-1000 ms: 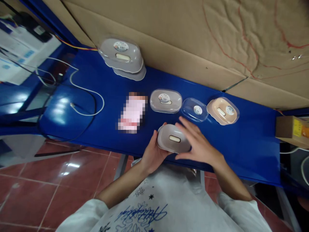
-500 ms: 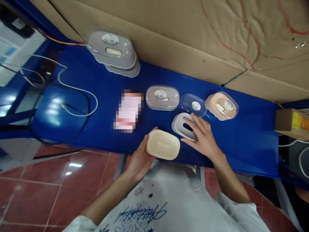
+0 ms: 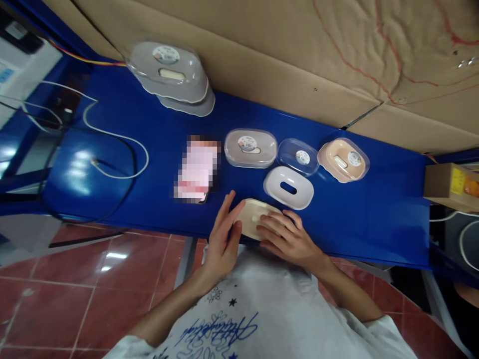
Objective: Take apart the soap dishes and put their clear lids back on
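A cream oval plastic dish [image 3: 248,216] lies at the front edge of the blue table. My left hand [image 3: 223,237] is at its left end, fingers stretched and thumb apart, the fingertips at the rim. Over its right half is my right hand [image 3: 286,238], fingers spread across the dish and hiding much of it. Just beyond stands a white oval tray [image 3: 305,192] with a long slot in its middle, touched by neither hand. Behind that tray lies a clear oval lid [image 3: 290,152] with a round sticker.
A greyish lidded box [image 3: 235,152] and a peach lidded box [image 3: 333,162] flank the clear lid. Stacked grey boxes [image 3: 149,65] stand at the back left. A phone [image 3: 198,169] with a blurred screen lies left of my hands, and cables [image 3: 116,133] run farther left.
My right hand has left the white tray and moved left onto the cream dish. The cream dish now lies lower at the table edge, and my left hand has loosened its hold.
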Demonstrator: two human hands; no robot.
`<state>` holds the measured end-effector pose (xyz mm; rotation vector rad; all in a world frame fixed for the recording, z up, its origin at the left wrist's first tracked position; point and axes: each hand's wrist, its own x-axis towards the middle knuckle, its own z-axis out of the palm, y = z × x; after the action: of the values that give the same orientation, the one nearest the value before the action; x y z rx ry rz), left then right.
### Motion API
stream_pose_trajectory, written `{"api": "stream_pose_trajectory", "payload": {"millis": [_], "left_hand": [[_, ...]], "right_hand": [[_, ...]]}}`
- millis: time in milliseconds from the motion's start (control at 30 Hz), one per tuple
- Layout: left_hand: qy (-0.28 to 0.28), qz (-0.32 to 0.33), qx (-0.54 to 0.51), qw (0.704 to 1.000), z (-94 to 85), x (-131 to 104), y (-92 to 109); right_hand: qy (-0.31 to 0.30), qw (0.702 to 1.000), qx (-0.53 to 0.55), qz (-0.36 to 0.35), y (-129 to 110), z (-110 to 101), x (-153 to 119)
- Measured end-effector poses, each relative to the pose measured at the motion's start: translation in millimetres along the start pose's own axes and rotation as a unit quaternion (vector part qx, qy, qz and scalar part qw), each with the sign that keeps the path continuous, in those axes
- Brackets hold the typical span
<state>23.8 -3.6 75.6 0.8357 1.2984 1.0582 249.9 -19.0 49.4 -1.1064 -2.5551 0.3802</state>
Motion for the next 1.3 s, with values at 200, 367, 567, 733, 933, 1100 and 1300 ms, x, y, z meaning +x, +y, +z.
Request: {"api": "stream_pose_trajectory", "payload": {"millis": [200, 367, 567, 733, 933, 1100, 1300], "left_hand": [[0.048, -0.02, -0.036, 0.998, -19.8, -2.2, -4.5], [0.016, -0.109, -0.117, 0.987, -28.6, 0.0, -9.3], [0.023, -0.154, -0.205, 0.966, -21.2, 2.7, 1.6], [-0.028, -0.262, -0.279, 0.924, -18.2, 3.4, 4.4], [-0.016, -0.391, -0.288, 0.874, -7.9, 11.2, -1.0], [0.023, -0.355, -0.31, 0.882, -3.4, 13.5, 3.7], [-0.061, -0.321, -0.375, 0.868, 4.1, 19.6, -7.7]], "right_hand": [[0.055, 0.998, 0.019, 0.037, -9.3, 4.5, -9.2], [0.102, 0.993, 0.059, 0.029, -15.8, -3.5, -3.5], [0.116, 0.985, 0.127, 0.033, -15.0, -6.6, 4.2], [0.169, 0.948, 0.252, 0.093, -26.3, 0.0, 15.4], [0.096, 0.974, 0.205, -0.004, -9.7, -10.2, 18.6], [0.091, 0.978, -0.017, 0.185, 33.2, -18.4, 14.5], [0.136, 0.983, 0.034, 0.119, 12.1, -20.9, 17.9]]}}
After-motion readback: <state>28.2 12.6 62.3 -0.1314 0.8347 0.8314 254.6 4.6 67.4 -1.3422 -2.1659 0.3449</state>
